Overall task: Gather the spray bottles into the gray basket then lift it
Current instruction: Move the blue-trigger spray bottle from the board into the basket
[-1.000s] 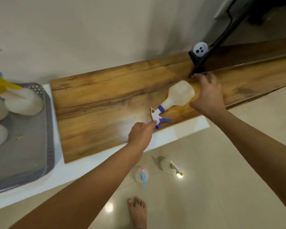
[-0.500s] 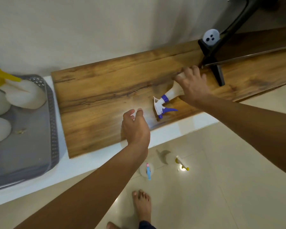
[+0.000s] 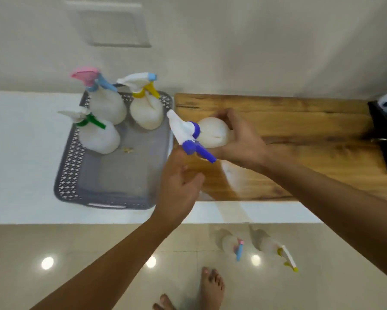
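On the glossy floor nearest the viewer, below the counter edge, two more spray bottles lie: one with a pink-and-blue trigger [image 3: 234, 247] and one with a yellow-and-white trigger [image 3: 277, 251]. They look like real bottles and not reflections, though I cannot be sure; if real, they remain to be gathered, and a bare foot [image 3: 212, 287] stands close enough to knock one.

Above them, over the white counter [image 3: 20, 153], the left hand [image 3: 179, 186] hovers just under the blue trigger with its fingers loosely curled and slightly apart, holding nothing; whether a fingertip grazes the trigger I cannot tell. Just beyond, the right hand [image 3: 239, 139] is clamped around the round white body of the blue-collared spray bottle [image 3: 210, 133], carried tilted in the air above the wooden board [image 3: 300, 130], its nozzle pointing over the right rim of the gray basket [image 3: 112, 198].

The likely trouble: the long head could catch the rim on the way in, or swing into the yellow-collared bottle [image 3: 146, 115] standing nearest and topple it against the pink-topped bottle [image 3: 105, 104] and the green-collared bottle [image 3: 98, 135]. A stray squeeze of the trigger by the left hand could also spray the counter. Set down leaning, the bottle may roll on the basket's open floor when the basket is lifted.
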